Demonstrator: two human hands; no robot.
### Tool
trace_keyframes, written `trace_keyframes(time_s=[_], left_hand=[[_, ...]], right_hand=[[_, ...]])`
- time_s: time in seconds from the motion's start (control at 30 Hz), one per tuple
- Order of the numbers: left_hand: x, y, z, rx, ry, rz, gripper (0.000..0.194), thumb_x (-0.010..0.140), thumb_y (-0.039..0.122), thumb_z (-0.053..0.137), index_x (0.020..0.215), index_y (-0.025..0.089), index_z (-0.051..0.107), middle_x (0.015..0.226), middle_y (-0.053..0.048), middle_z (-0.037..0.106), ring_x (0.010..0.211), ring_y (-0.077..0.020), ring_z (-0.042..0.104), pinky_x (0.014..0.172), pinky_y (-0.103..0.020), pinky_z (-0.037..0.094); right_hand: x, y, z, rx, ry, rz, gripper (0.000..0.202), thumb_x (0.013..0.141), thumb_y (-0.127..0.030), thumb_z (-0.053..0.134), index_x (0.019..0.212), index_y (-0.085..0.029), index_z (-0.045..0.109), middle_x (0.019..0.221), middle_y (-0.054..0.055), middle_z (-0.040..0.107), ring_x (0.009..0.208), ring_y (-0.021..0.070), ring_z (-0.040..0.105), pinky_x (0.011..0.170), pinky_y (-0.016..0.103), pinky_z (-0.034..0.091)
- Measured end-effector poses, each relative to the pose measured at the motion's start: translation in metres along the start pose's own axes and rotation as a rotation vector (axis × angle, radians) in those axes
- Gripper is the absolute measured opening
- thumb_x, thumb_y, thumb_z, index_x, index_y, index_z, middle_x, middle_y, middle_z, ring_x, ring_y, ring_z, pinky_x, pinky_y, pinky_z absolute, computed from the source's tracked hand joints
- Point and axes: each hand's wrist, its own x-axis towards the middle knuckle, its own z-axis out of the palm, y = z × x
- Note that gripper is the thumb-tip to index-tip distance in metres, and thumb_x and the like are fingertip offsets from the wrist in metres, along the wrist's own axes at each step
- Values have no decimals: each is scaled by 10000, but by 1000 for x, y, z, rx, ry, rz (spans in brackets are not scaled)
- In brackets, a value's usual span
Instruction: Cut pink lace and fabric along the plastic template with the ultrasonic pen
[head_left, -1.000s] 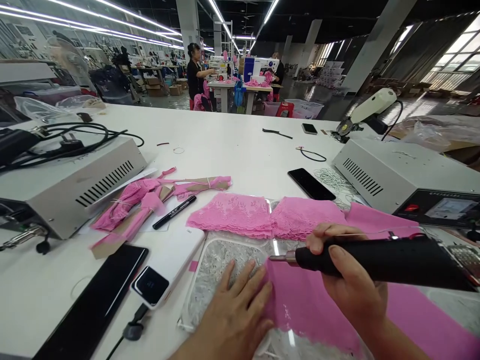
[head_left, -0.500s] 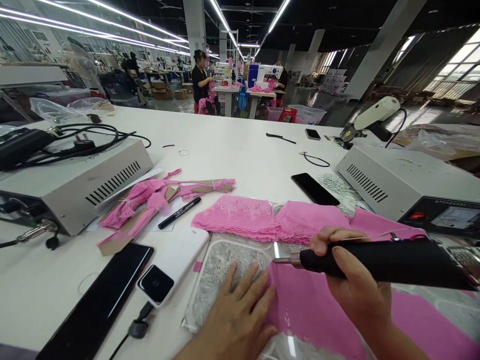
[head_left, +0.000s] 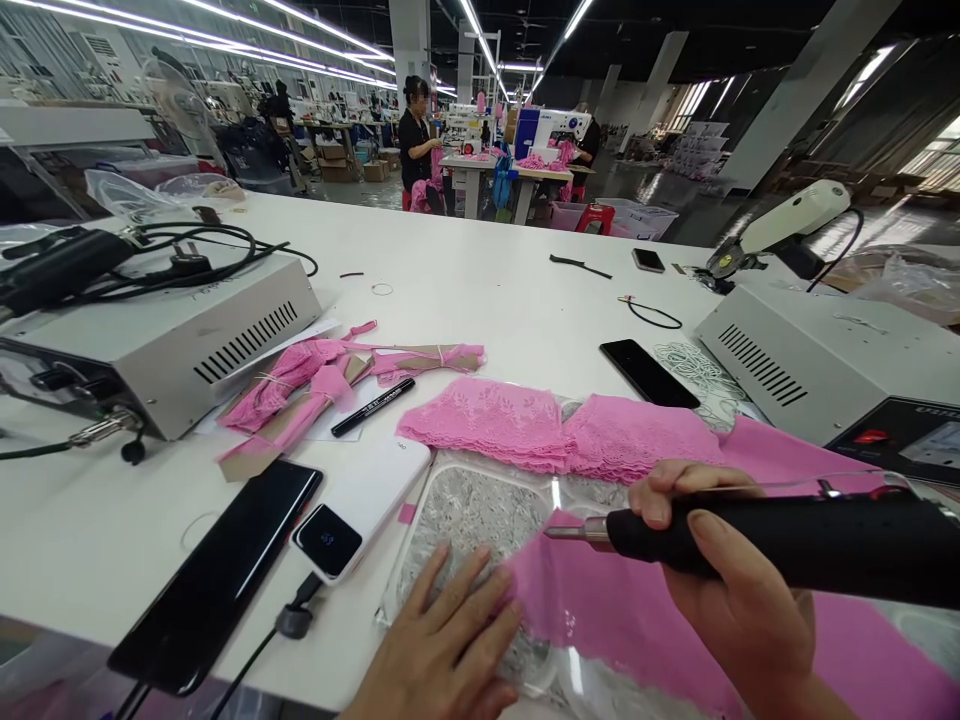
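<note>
One spread left hand [head_left: 442, 640] is touching pink fabric [head_left: 622, 600], which could pucker if the pointed tool [head_left: 825, 545] the right hand [head_left: 742, 585] is gripping drags.

Handheld tool [head_left: 840, 545]: rear cut off. Right grey box [head_left: 840, 355]: side cropped.

The blue-and-white sewing machine [head_left: 553, 132] reads "JUKI"; other lettering is unclear.

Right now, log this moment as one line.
left hand: flat at pink fabric edge | right hand: grips black handheld tool | tip: over fabric
</note>
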Motion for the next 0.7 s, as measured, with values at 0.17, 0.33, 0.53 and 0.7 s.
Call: trace_keyframes(time_s=[0.17, 0.33, 0.53, 0.7], left_hand=[[1, 1, 1, 1, -3, -3, 358, 974, 370, 550, 1232, 135, 631, 1328, -93, 617, 1410, -276, 370, 1201, -512, 203], [1, 1, 1, 6, 1, -8, 336, 982, 362, 532, 1209, 143, 647, 1324, -78, 623, 1412, -277, 364, 1198, -513, 202], [0, 2, -2, -34, -9, -22, 364, 945, 347, 600, 1241, 135, 618, 1330, -110, 613, 1420, -281, 349, 1182, -513, 256], [-5, 4, -9, -105, -8, -48, 330, 917, 270, 621, 1215, 129, 628, 1324, -104, 616, 1426, -293, 337, 1164, -494, 309]], right_hand=[[-1, 2, 0, -11, 5, 5, 44, 788, -217, 675, 830, -227, 666, 789, 6, 590, 621, 116, 579, 626, 290, 555], [-1, 1, 0, -19, 3, 12, 37, 787, -207, 672, 793, -233, 647, 753, -2, 577, 616, 117, 575, 616, 279, 548], [-2, 2, -1, -26, -4, 23, 40, 792, -207, 671, 810, -235, 650, 784, -1, 584, 626, 114, 575, 631, 280, 551], [-6, 0, 1, 7, -40, 39, 53, 805, -252, 678, 847, -230, 657, 802, 0, 576, 620, 107, 560, 647, 290, 544]])
